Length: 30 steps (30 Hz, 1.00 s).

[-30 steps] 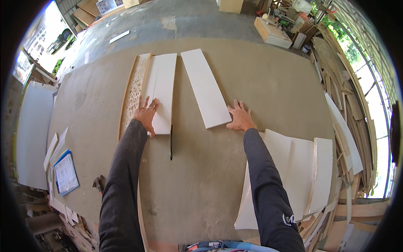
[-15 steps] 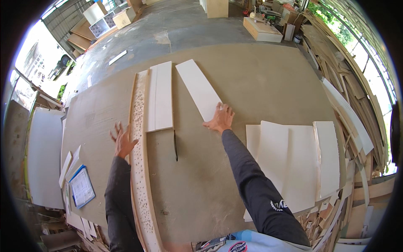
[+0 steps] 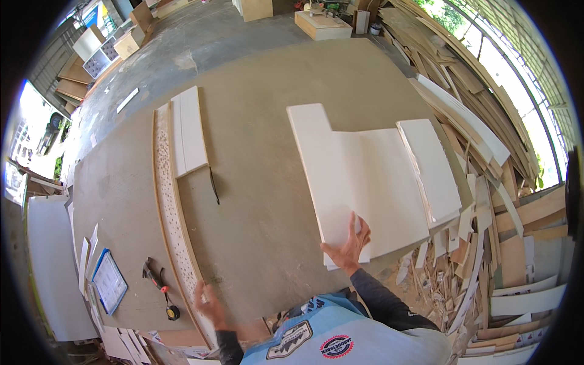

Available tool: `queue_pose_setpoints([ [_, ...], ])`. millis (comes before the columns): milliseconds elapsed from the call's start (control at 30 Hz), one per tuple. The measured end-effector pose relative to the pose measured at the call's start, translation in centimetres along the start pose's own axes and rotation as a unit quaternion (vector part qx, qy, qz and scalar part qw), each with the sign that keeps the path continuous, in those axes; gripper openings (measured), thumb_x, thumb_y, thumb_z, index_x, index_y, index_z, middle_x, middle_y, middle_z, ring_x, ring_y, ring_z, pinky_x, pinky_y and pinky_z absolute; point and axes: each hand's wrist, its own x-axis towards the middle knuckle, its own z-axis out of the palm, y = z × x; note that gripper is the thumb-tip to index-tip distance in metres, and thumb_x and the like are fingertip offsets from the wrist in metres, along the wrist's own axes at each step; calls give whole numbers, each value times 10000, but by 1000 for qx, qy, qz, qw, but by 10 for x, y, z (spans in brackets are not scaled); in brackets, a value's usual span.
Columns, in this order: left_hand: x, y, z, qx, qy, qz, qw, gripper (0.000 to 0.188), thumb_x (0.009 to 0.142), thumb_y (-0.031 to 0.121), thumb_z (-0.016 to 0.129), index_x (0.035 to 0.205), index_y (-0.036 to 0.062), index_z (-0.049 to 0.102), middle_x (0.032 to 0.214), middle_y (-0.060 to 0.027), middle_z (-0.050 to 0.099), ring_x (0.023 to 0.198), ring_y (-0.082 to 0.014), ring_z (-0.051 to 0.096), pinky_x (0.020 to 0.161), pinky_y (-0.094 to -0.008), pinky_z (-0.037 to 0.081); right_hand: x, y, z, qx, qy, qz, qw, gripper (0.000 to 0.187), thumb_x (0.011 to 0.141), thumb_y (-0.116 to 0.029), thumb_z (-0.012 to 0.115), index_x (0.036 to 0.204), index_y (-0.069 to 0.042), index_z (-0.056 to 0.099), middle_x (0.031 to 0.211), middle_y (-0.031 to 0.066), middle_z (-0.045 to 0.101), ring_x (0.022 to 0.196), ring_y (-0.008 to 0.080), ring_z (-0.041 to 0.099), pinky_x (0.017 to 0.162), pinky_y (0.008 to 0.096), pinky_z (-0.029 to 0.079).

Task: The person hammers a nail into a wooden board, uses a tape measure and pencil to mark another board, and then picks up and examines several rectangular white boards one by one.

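My right hand [image 3: 350, 243] spans the near end of a long white board [image 3: 313, 158], thumb at its left edge and fingers bent toward the other side. That board lies along the left side of several overlapping white panels [image 3: 377, 182] at the right of the table. My left hand [image 3: 210, 304], slightly blurred, is beside the near end of a long wood-edged strip with a speckled face [image 3: 164, 158]; its fingers are apart and it holds nothing. White boards [image 3: 190, 134] lie against the strip's far right side, with a thin dark object [image 3: 215, 185] at their near corner.
On the brown tabletop [image 3: 255, 182], left of the strip, are a hammer [image 3: 155, 274], a tape measure [image 3: 173, 312] and a blue clipboard [image 3: 111, 280] with papers. Wood offcuts [image 3: 426, 286] are heaped beyond the right edge. A pale sheet [image 3: 55, 267] stands at the left.
The long white board has moved from mid-table right and nearer, onto the panels, with my right hand. My left hand has come nearer along the strip. The view has shifted, revealing the hammer and tape measure.
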Motion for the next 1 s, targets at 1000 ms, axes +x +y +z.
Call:
queue_pose_setpoints([
  [1000, -127, 160, 240, 50, -399, 117, 908, 864, 801, 198, 820, 1477, -109, 377, 1283, -254, 496, 1217, -398, 512, 1049, -420, 436, -44, 62, -12, -17, -95, -118, 988, 1170, 574, -355, 913, 1514, 26, 330, 1370, 270, 356, 1200, 437, 405, 995, 515, 401],
])
